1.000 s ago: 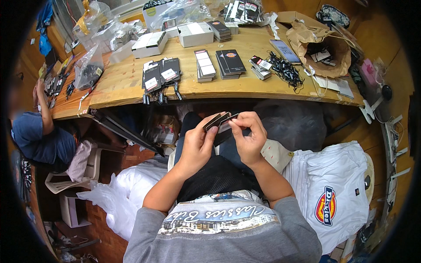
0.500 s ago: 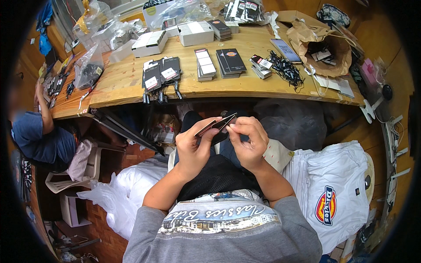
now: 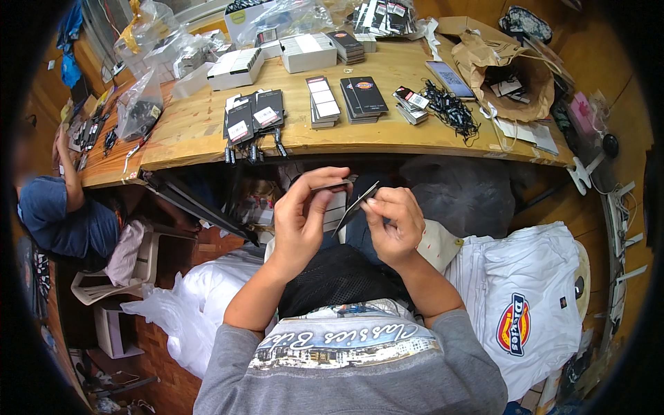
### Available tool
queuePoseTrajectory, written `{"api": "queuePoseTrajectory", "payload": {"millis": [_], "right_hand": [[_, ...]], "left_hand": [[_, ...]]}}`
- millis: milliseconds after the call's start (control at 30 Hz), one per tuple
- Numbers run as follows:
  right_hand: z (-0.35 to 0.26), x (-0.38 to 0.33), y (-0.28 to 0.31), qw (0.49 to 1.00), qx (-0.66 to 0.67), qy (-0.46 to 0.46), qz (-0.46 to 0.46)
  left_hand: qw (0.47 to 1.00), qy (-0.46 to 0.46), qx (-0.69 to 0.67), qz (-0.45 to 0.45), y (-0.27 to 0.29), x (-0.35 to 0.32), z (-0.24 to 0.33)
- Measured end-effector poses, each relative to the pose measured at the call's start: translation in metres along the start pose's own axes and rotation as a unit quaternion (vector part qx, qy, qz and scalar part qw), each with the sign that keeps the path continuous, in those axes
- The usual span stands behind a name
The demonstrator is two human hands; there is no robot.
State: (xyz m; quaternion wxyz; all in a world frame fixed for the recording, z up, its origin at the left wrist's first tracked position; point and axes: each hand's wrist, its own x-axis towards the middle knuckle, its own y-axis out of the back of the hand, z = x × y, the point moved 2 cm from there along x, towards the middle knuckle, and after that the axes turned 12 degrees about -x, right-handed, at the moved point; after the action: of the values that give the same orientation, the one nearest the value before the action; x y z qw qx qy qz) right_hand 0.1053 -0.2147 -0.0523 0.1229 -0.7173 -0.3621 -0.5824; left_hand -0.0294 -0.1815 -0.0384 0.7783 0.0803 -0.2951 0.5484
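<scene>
Below the table edge, over my lap, my left hand (image 3: 302, 220) pinches a thin dark card tag (image 3: 330, 185) between thumb and fingertips, held almost edge-on. My right hand (image 3: 394, 223) grips a second dark card tag (image 3: 357, 205), tilted upward to the right. The two tags are apart, with a small gap between them. A black garment (image 3: 335, 277) lies on my lap beneath both hands.
The wooden table (image 3: 187, 128) carries stacks of black tags (image 3: 363, 95), tagged bundles (image 3: 250, 114), white boxes (image 3: 308, 52), a tangle of black cords (image 3: 449, 107), a brown paper bag (image 3: 515, 72) and plastic bags. Folded white shirts (image 3: 529, 304) lie at my right. Another person (image 3: 59, 207) sits at left.
My hands have drawn the two tags apart: they were held together in front of me, and now each hand holds one, the right one tilted.
</scene>
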Motion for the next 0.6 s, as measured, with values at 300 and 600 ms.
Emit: {"api": "queuePoseTrajectory", "payload": {"millis": [300, 600], "right_hand": [[-0.004, 0.003, 0.002, 0.998, -0.015, 0.055, 0.011], [-0.009, 0.005, 0.005, 0.999, -0.008, 0.040, 0.013]], "left_hand": [[0.997, -0.024, 0.070, -0.004, -0.005, -0.005, 0.012], [0.990, -0.108, 0.089, -0.035, -0.008, -0.007, 0.014]]}}
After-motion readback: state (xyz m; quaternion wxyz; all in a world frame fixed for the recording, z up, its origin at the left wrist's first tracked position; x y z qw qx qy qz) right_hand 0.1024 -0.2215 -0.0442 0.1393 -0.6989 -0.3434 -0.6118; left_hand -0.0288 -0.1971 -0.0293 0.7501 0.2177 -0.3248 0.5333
